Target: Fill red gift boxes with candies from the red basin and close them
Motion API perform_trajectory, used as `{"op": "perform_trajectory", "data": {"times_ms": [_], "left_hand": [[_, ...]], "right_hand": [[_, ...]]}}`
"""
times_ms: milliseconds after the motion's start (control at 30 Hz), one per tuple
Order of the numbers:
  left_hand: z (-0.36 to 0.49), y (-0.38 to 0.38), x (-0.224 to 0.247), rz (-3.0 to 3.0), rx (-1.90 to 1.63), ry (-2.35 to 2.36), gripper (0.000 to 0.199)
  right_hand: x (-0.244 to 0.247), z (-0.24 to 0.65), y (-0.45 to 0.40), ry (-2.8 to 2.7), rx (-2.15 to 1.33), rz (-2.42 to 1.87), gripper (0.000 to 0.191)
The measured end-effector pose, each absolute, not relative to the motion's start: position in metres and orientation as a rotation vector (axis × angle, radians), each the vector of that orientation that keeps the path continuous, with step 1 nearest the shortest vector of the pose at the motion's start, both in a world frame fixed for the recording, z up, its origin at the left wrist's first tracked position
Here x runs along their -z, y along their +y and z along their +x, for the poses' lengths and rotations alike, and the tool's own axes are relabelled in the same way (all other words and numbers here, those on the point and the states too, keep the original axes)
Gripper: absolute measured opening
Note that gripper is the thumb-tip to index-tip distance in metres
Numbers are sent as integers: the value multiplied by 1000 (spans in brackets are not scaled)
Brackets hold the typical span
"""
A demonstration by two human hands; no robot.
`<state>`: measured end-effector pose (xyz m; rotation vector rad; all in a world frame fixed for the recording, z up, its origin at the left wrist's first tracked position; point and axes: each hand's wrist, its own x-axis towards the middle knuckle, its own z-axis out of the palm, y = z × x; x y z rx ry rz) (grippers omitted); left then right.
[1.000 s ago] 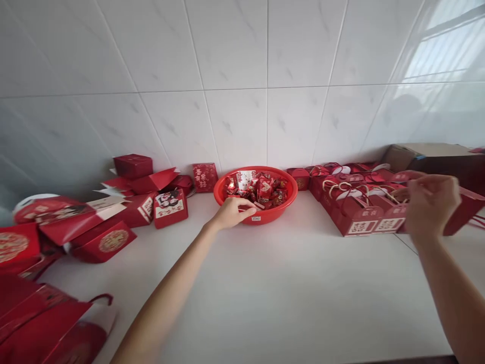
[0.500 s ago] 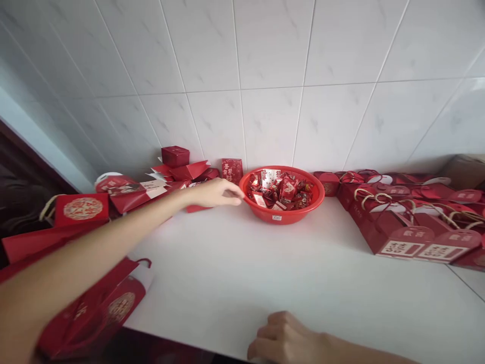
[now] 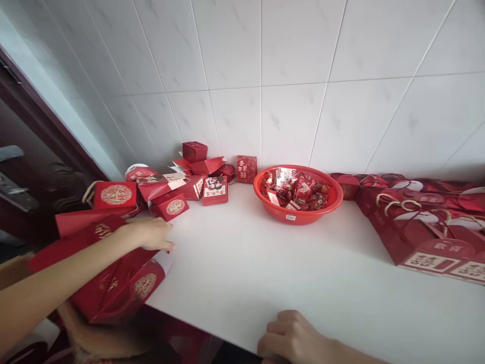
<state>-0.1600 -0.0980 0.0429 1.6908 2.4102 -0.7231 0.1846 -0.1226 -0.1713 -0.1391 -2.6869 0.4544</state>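
Observation:
My left hand [image 3: 152, 234] is over the pile of red gift boxes [image 3: 146, 285] at the table's left edge, its fingers curled at a box; what they grip, if anything, is hidden. On the front edge of the white table [image 3: 235, 253] rests my right hand [image 3: 291, 336], fingers folded in, nothing visible in them. A red plastic basket [image 3: 299, 217] full of red-wrapped sweets stands near the wall, apart from both hands.
Handled red boxes [image 3: 424, 242] stand in rows on the right. Small red boxes [image 3: 215, 191] and a red packet [image 3: 246, 169] sit by the tiled wall. A dark door [image 3: 22, 151] is at far left.
My left hand has moved from beside the basket back left to the pile of boxes. The view has turned a little left. My right hand stays at the table's front edge.

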Motion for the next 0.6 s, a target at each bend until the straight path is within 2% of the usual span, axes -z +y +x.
{"op": "perform_trajectory", "data": {"times_ms": [67, 167, 333, 500, 600], "left_hand": [[-148, -94, -39, 1643, 961, 2412, 34], [-137, -89, -32, 1676, 1038, 2398, 28], [-143, -81, -14, 1696, 917, 2372, 16], [-166, -77, 0, 1798, 876, 2380, 30], [-182, -75, 9, 1921, 612, 2345, 31]], "right_hand": [[175, 183, -122, -2709, -449, -145, 19], [178, 180, -120, -2683, -441, -138, 22], [178, 177, -118, -2627, -432, -135, 29], [180, 176, -118, -2687, -386, -137, 31], [179, 175, -117, -2707, -398, -140, 29]]}}
